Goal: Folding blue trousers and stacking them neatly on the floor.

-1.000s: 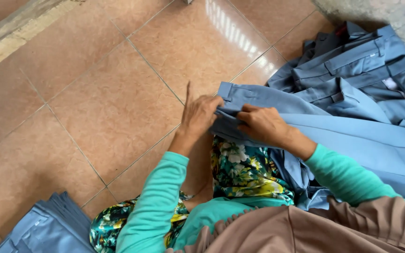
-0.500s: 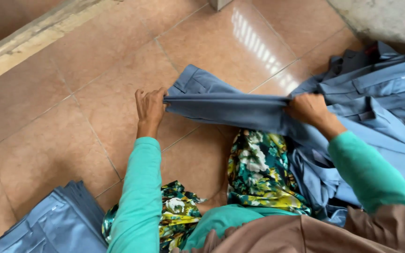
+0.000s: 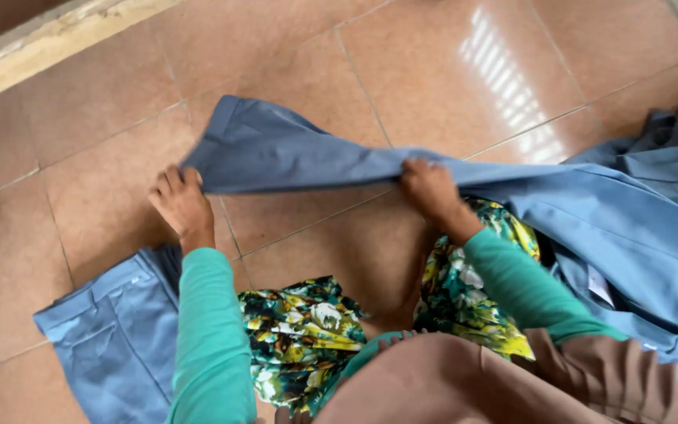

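Note:
A blue-grey pair of trousers [image 3: 300,153] is stretched above the tiled floor between both hands. My left hand [image 3: 180,202] pinches the cloth's lower left corner. My right hand [image 3: 429,188] grips the cloth's near edge at the middle. The rest of the garment trails off to the right over my knee. Both arms wear teal sleeves. A floral-patterned skirt [image 3: 308,330] covers my legs below the hands.
A folded blue-grey garment [image 3: 111,330] lies on the floor at the lower left. A heap of similar blue-grey garments [image 3: 668,169] sits at the right. A pale concrete ledge [image 3: 49,39] runs along the top left. Reddish tiles [image 3: 433,71] lie beyond the cloth.
The garment has been pulled leftward off the right heap and spread wider. My left hand has moved left and down with its corner; my right hand has shifted left along the edge.

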